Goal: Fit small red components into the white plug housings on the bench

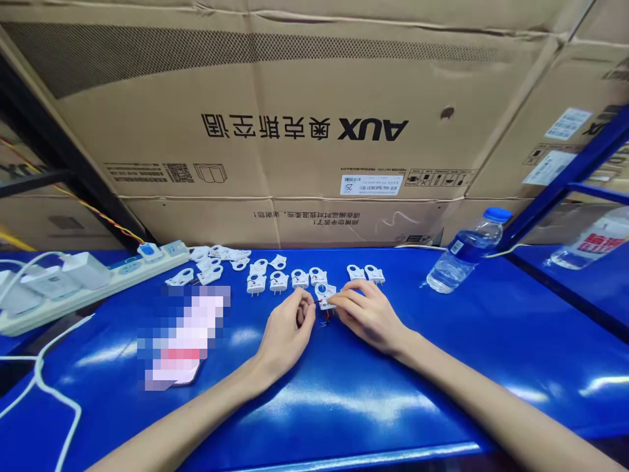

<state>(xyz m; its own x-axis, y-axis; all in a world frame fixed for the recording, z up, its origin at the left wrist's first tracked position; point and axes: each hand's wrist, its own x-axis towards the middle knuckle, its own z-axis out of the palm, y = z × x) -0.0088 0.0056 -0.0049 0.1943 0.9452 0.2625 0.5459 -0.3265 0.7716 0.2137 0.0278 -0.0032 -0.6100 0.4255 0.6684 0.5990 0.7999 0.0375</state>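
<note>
Both my hands rest on a blue table point(344, 400). My right hand point(368, 314) pinches a small white plug-shaped part point(325, 294) between thumb and forefinger. My left hand point(289, 331) is curled, its fingertips touching near the same part, where a thin red wire end point(325, 317) shows. Several more white plug parts point(275, 280) lie in a loose row just beyond my hands, and two point(366, 272) lie to the right of the held one.
A white power strip point(98, 282) with chargers lies at the left, its cables trailing forward. A blurred phone point(181, 337) lies left of my left hand. A water bottle point(464, 259) lies at the right. Large cardboard boxes point(304, 131) stand behind the table.
</note>
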